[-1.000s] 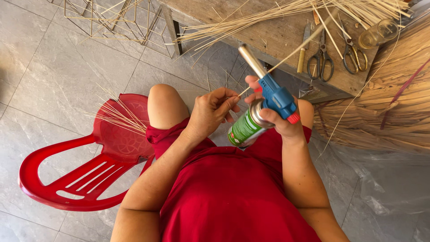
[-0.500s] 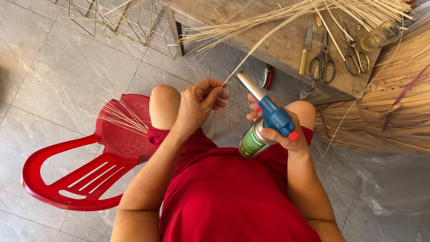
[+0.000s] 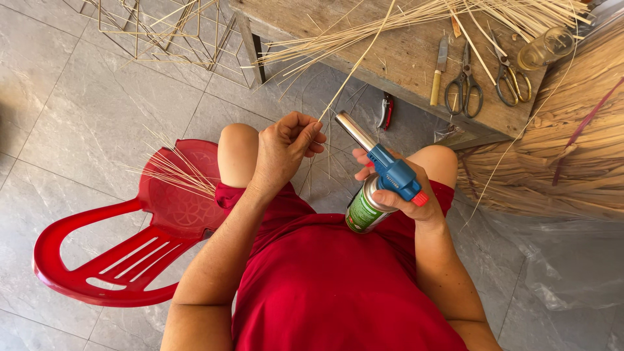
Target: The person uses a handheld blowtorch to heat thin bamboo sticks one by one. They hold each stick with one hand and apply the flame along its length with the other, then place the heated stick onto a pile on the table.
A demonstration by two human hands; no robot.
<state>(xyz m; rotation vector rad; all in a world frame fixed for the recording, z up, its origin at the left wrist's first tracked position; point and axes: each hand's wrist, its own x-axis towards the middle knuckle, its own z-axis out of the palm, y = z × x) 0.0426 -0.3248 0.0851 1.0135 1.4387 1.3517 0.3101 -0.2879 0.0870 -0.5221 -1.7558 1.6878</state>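
Head view, seated person in red cloth garment, looking down at lap. Left hand (image 3: 284,146) at centre frame: grip pressed together, thumb and fingertips pinching one thin pale straw stalk (image 3: 356,65), which is stiff, nearly straight and runs from the hand toward 1 o'clock up over the worktop edge. Right hand (image 3: 404,195) at 3 o'clock of the left, near but apart: grip wrapped closed around a gas torch (image 3: 380,175), with a blue moulded plastic head, a small red tab at its rear and a polished metal nozzle tube pointing toward 11 o'clock. Nozzle tip sits just beside the stalk, below the left fingers; contact cannot be told. Under the head, a green cylindrical canister with a glossy label, base toward the lap. Wooden worktop (image 3: 416,58) at 12 to 2 o'clock, rough weathered planks, carrying a loose fan of straw bundles (image 3: 390,26), a cream-handled knife (image 3: 439,71), two pairs of steel scissors (image 3: 464,81) and a clear glass jar (image 3: 545,47). Red-handled pruners (image 3: 386,110) on the grey stone-tile floor (image 3: 97,110) beneath. Red plastic chair (image 3: 123,240) at 8 o'clock, slotted back, short straw pieces on its seat. Coarse woven straw mass (image 3: 572,149) at 3 o'clock.
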